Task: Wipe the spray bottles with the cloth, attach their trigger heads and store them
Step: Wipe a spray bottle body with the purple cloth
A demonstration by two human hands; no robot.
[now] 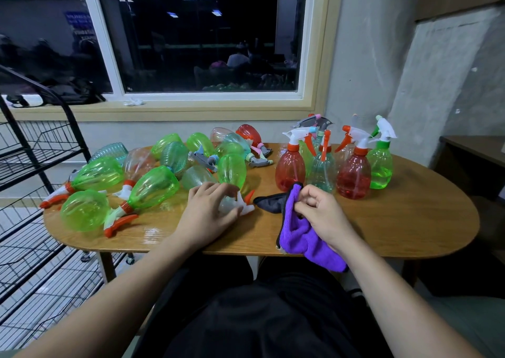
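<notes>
My left hand [209, 210] lies over a clear spray bottle [229, 205] on its side on the wooden table [396, 221], fingers curled round it; its white trigger head with an orange tip [247, 203] pokes out to the right. My right hand [321, 215] grips a purple cloth [303, 237] with a black edge, which hangs over the table's front edge. Several green, clear and red bottles [153, 188] lie on their sides on the left half. Several upright bottles with trigger heads [354, 177] stand at the back right.
A black wire rack [32, 166] stands to the left of the table. A window and sill run behind it, a concrete wall is on the right, and a dark desk [475, 152] sits at the far right.
</notes>
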